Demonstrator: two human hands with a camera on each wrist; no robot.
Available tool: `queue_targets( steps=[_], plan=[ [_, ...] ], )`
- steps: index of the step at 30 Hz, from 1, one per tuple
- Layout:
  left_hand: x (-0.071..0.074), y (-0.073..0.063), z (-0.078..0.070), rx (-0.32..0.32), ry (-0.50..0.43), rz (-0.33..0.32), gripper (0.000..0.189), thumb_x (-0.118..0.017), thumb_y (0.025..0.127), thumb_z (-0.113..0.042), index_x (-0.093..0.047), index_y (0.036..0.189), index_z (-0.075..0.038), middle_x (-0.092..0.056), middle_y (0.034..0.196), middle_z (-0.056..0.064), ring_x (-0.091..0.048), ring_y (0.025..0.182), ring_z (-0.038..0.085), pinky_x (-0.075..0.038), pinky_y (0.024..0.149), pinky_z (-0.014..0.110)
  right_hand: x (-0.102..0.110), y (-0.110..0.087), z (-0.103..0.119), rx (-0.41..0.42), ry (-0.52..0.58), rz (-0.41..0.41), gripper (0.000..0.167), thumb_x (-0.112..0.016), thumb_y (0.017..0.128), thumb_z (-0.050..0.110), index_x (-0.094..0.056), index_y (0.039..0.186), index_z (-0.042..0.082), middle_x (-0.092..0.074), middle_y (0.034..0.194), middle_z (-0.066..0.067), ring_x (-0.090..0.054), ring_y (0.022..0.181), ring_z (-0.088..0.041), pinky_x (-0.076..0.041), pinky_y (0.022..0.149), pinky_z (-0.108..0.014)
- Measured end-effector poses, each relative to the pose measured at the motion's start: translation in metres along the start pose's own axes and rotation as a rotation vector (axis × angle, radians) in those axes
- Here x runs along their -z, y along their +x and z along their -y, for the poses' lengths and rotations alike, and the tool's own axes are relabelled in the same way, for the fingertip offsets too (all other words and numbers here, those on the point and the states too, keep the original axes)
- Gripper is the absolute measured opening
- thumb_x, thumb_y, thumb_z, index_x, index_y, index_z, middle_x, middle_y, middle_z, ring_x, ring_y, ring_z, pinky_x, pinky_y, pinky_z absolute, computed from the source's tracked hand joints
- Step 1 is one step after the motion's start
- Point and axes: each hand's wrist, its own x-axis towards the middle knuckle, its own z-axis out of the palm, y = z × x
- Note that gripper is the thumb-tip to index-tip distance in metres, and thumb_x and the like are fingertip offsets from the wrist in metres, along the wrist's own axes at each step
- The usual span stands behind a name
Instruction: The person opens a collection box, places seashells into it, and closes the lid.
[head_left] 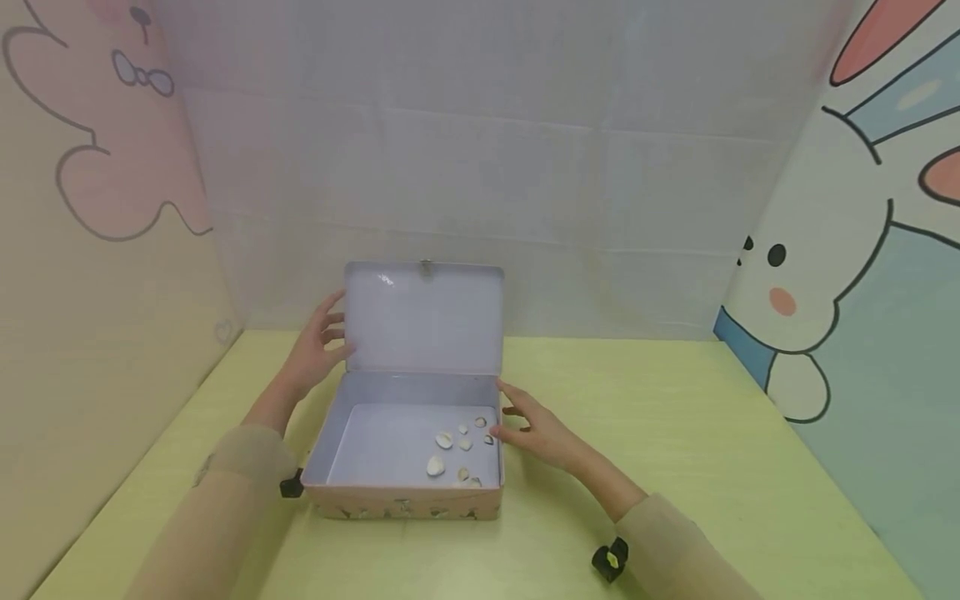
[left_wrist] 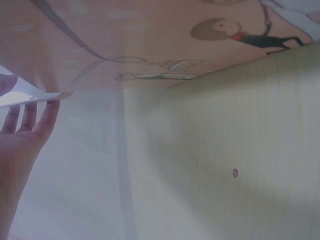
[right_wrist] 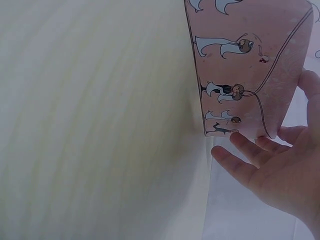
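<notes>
A hinged tin box (head_left: 405,502) stands on the table with its lid (head_left: 423,321) raised. Pink sides with printed figures show in both wrist views; the inside is pale. Several small seashells (head_left: 444,440) lie on the right part of its floor. My left hand (head_left: 309,354) holds the lid's left edge, thumb on the inner face and fingers (left_wrist: 47,122) behind. At the box's right wall my right hand (head_left: 543,429) grips near the back corner. Its thumb reaches over the rim, while the fingers (right_wrist: 235,162) lie around the outside.
The yellow-green table (head_left: 637,433) extends to both sides of the box. A pale sheet (head_left: 480,167) hangs behind, and cartoon-printed panels (head_left: 885,350) stand at left and right. Black wrist straps (head_left: 611,560) sit by both sleeves.
</notes>
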Motion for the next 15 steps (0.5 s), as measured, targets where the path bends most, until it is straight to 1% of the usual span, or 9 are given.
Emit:
queue_targets(
  steps=[2, 3, 6, 9, 11, 15],
  plan=[
    [-0.001, 0.0, -0.005, -0.014, 0.004, -0.017, 0.087, -0.059, 0.085, 0.009, -0.011, 0.152, -0.018, -0.037, 0.137, 0.031, -0.046, 0.117, 0.047, -0.045, 0.09, 0.046, 0.0, 0.001, -0.001, -0.002, -0.001, -0.001, 0.075, -0.06, 0.092, 0.029, -0.016, 0.152, 0.018, -0.02, 0.156, -0.011, -0.042, 0.13, -0.037, -0.043, 0.097, -0.054],
    [-0.001, 0.0, -0.007, -0.017, 0.001, -0.026, 0.087, -0.059, 0.085, 0.009, -0.01, 0.152, -0.019, -0.037, 0.138, 0.031, -0.046, 0.118, 0.046, -0.045, 0.091, 0.043, 0.0, 0.001, -0.002, -0.002, -0.001, -0.003, 0.075, -0.06, 0.092, 0.029, -0.016, 0.152, 0.018, -0.02, 0.156, -0.011, -0.042, 0.13, -0.037, -0.043, 0.097, -0.053],
    [0.001, 0.002, -0.012, -0.018, -0.026, -0.052, 0.087, -0.058, 0.086, 0.009, -0.01, 0.152, -0.022, -0.038, 0.138, 0.028, -0.046, 0.117, 0.044, -0.046, 0.088, 0.03, -0.001, 0.002, -0.005, 0.005, 0.004, -0.004, 0.075, -0.06, 0.092, 0.03, -0.016, 0.152, 0.018, -0.02, 0.156, -0.011, -0.042, 0.13, -0.037, -0.043, 0.097, -0.053],
    [0.004, 0.006, -0.01, -0.025, -0.039, -0.07, 0.086, -0.058, 0.087, 0.005, -0.011, 0.152, -0.025, -0.039, 0.137, 0.025, -0.047, 0.116, 0.038, -0.045, 0.081, 0.018, -0.001, 0.003, -0.008, 0.012, 0.013, -0.008, 0.074, -0.06, 0.093, 0.027, -0.017, 0.152, 0.018, -0.02, 0.156, -0.011, -0.042, 0.13, -0.037, -0.044, 0.096, -0.052],
    [0.006, 0.009, -0.009, -0.036, -0.039, -0.086, 0.085, -0.059, 0.088, 0.002, -0.012, 0.152, -0.027, -0.04, 0.136, 0.023, -0.048, 0.115, 0.035, -0.045, 0.08, 0.015, -0.002, 0.003, -0.008, 0.011, 0.017, -0.012, 0.074, -0.06, 0.092, 0.027, -0.017, 0.152, 0.018, -0.021, 0.156, -0.01, -0.042, 0.13, -0.037, -0.044, 0.096, -0.052],
    [0.008, 0.013, -0.011, -0.056, -0.011, -0.123, 0.078, -0.059, 0.089, -0.003, -0.017, 0.151, -0.028, -0.042, 0.135, 0.02, -0.051, 0.112, 0.03, -0.046, 0.081, 0.018, -0.002, 0.002, -0.006, 0.005, 0.028, -0.027, 0.074, -0.061, 0.092, 0.027, -0.02, 0.151, 0.018, -0.023, 0.155, -0.01, -0.042, 0.129, -0.038, -0.043, 0.097, -0.052]
  ],
)
